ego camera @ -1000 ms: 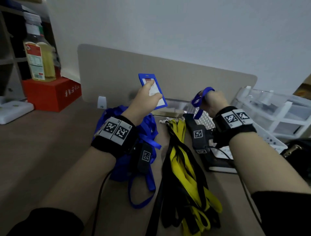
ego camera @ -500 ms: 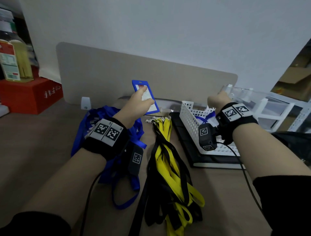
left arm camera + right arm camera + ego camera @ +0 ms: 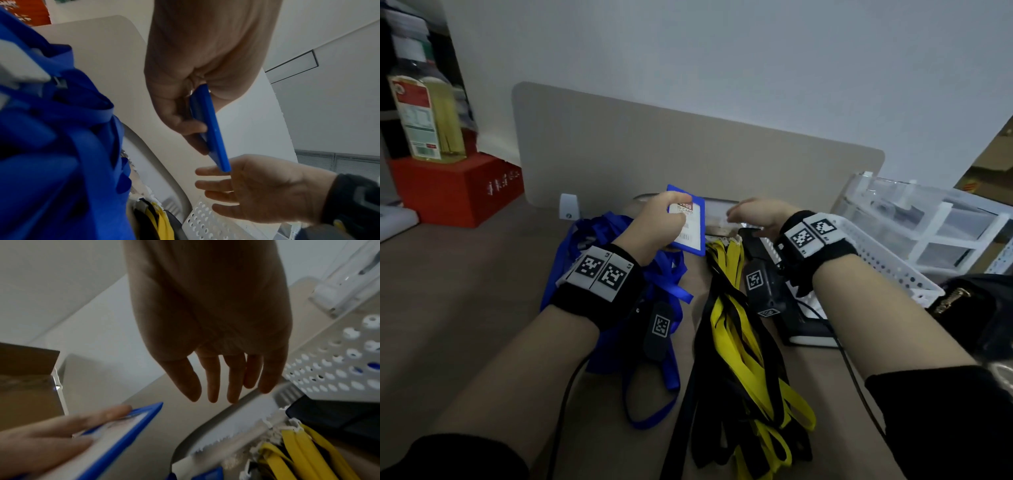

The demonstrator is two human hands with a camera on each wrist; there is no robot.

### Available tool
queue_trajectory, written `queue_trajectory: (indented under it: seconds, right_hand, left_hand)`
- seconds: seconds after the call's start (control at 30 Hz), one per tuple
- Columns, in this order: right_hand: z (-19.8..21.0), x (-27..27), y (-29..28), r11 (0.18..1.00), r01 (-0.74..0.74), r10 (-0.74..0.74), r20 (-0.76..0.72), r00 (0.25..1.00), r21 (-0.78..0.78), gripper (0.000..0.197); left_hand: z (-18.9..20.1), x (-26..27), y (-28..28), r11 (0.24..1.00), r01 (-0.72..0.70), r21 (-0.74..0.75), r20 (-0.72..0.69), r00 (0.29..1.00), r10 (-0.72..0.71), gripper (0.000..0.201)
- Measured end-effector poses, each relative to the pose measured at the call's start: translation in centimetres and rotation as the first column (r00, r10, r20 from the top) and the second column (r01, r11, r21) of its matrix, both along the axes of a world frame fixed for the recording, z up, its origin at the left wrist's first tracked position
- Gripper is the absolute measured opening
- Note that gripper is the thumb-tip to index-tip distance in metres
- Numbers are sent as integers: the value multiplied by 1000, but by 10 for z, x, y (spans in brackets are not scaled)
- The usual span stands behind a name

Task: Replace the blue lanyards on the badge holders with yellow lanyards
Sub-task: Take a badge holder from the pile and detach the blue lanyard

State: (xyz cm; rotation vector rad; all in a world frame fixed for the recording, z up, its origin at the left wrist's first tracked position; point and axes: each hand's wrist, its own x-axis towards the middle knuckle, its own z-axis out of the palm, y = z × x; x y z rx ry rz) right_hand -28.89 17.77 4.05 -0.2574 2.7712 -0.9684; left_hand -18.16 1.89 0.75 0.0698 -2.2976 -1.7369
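Note:
My left hand (image 3: 654, 222) grips a blue badge holder (image 3: 688, 226) above the table, thumb on its card face; no lanyard hangs from it. The left wrist view shows the holder (image 3: 211, 129) edge-on between thumb and fingers. My right hand (image 3: 756, 212) hovers open and empty just right of the holder, fingers (image 3: 213, 382) straight and spread above the clip ends of the yellow lanyards (image 3: 298, 451). A pile of blue lanyards (image 3: 619, 274) lies under my left wrist. Yellow and black lanyards (image 3: 743, 359) stretch down the table's middle.
A white perforated basket (image 3: 866, 260) sits on a black book at the right, with a blue strap showing through its holes (image 3: 372, 365). Clear plastic drawers (image 3: 928, 219) stand behind it. A beige divider panel (image 3: 688, 154) backs the table. A red box (image 3: 448, 188) with a bottle is far left.
My right hand dropped the blue lanyard into the white basket and came back empty to beside the holder. My left hand kept the holder, lowering it slightly.

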Motion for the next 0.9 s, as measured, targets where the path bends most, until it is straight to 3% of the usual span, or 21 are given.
queue_trajectory:
  seconds: [0.1,0.2,0.43,0.57,0.8,0.9]
  right_hand:
    - [-15,-9,-15,995,-68,63,76,995,72,37]
    - [-22,-21,-29,960,-145,128,86,988,240,42]
    - [-30,-61,-60,807,-285,245,146,958,518,49]
    - [-45,-76,-68,681,-233,270,57,961,694,46]
    - [-72,-92,-69,707,-177,263,-22,965,685,28]
    - [-65,-87,-60,820,-124,213,-97,972,558,23]
  left_hand:
    - [0,-1,-8,1000,-14,5,41,999,14,57]
    - [0,-8,-16,1000,-25,9,86,996,24,64]
    - [-13,-29,-29,999,-34,24,207,978,29,51]
    - [-11,-34,-34,998,-38,53,209,977,26,46]
    - [-11,-37,-34,999,-16,52,236,972,4,52]
    - [-9,-35,-34,998,-14,55,239,971,1,58]
